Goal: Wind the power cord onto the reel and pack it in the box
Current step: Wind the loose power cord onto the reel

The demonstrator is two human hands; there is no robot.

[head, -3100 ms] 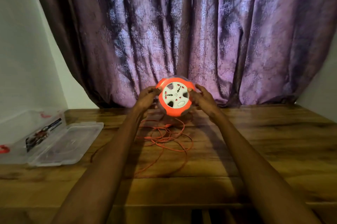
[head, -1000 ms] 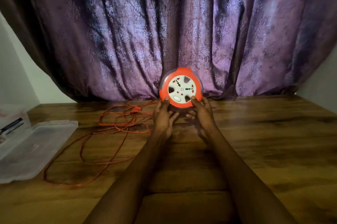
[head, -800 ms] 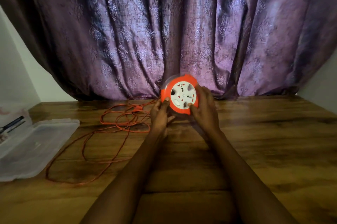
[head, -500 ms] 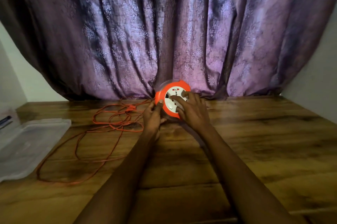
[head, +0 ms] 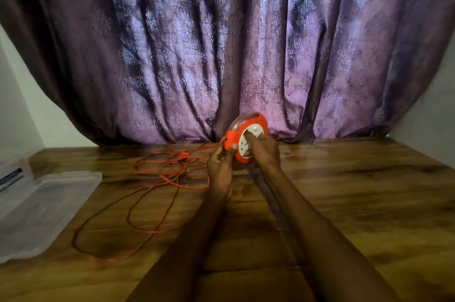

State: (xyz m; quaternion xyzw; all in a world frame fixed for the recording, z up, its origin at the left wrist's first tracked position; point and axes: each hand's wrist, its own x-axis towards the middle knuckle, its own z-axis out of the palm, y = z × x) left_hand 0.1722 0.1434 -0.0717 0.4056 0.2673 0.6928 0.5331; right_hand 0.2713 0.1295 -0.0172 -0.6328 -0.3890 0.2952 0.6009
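Note:
An orange reel (head: 240, 133) with a white socket face stands on edge at the back of the wooden table, turned a little to the right. My left hand (head: 220, 166) holds its lower left rim, thumb on the orange casing. My right hand (head: 263, 150) lies over the white face with fingers curled on it. The thin orange power cord (head: 170, 173) runs from the reel's left side and lies in loose loops across the table to the left. A clear plastic box (head: 37, 210) lies open at the left edge.
A purple patterned curtain (head: 221, 50) hangs right behind the reel. White walls stand at the far left and far right. The wooden table (head: 357, 203) stretches out to the right of my arms. A dark tool shows in the box's far half (head: 11, 175).
The reel came down from in front of the curtain to the table and turned its face rightward. My right hand moved from the rim onto the white face. The cord lies looped at the left.

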